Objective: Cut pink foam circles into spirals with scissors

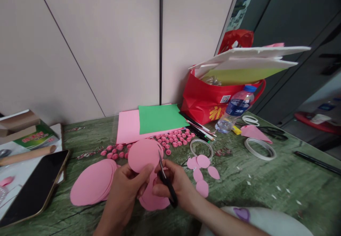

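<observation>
My left hand (130, 184) pinches a round piece of pink paper (143, 154) between thumb and fingers. In my right hand (174, 182) is a pair of black-handled scissors (167, 184), its blades at the right edge of that circle. A thin curved strip shows along the paper's rim by the blades. Below my hands lie more pink paper pieces (153, 198), partly hidden. To the left rests a stack of large pink paper ovals (92, 182). Right of my right hand are several small pink petal-shaped cutouts (202, 188).
Behind my hands lie small rolled pink paper coils (174, 136), green paper (160, 118), pink sheets (128, 124) and pens (202, 129). A red bag (197, 99), water bottle (236, 108) and tape rolls (259, 149) stand right. A phone (34, 186) lies left.
</observation>
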`<state>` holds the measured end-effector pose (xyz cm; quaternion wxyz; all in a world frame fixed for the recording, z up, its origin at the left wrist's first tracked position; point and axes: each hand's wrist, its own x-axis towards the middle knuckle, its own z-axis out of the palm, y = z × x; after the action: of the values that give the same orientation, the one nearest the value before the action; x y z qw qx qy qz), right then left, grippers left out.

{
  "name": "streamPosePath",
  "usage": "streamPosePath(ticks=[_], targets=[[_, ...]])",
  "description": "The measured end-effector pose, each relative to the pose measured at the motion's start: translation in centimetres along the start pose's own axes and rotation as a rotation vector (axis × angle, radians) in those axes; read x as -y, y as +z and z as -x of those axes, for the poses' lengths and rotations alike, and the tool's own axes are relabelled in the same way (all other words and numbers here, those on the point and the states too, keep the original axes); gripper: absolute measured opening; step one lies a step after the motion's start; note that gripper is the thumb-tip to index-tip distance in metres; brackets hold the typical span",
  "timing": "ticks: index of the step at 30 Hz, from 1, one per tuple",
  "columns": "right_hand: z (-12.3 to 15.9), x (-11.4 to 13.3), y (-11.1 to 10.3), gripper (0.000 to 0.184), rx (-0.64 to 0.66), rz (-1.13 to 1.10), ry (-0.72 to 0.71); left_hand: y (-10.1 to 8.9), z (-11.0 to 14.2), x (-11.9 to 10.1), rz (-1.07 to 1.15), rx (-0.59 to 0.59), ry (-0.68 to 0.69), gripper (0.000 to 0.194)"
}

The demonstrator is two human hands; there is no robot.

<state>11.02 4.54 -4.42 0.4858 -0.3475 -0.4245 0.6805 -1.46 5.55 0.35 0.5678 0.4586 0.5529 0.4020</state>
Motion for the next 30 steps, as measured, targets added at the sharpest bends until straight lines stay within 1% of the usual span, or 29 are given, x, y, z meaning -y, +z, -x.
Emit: streamPosePath(ticks=[6, 17, 21, 23, 28, 30], targets=[[0.05, 0.04, 0.09, 0.05, -0.035, 0.03, 0.034, -0.12, 0.03, -0.02, 0.01, 0.0, 0.012, 0.028], [0.06, 0.03, 0.13, 0.045, -0.029, 0.055, 0.007, -0.05, -0.05, -0.19, 0.1, -0.016, 0.037, 0.024], [0.12, -0.15, 0.23, 0.046, -0.036, 0.039, 0.012, 0.1, 0.08, -0.3, 0.154, 0.049, 0.037, 0.023], [0.15, -0.21, 0.32, 0.047, -0.031, 0.028, 0.035, 0.13, 0.11, -0.31, 0.14, 0.055, 0.025, 0.024], [0.26, 0.0, 0.44, 0.05, -0.004, -0.001, 0.085, -0.03, -0.02, -0.12, 0.012, -0.039, 0.015, 0.03], [0.29, 0.22, 0.41, 0.053, 0.001, -0.02, 0.069, -0.06, -0.04, -0.07, -0.029, -0.044, 0.006, 0.028]])
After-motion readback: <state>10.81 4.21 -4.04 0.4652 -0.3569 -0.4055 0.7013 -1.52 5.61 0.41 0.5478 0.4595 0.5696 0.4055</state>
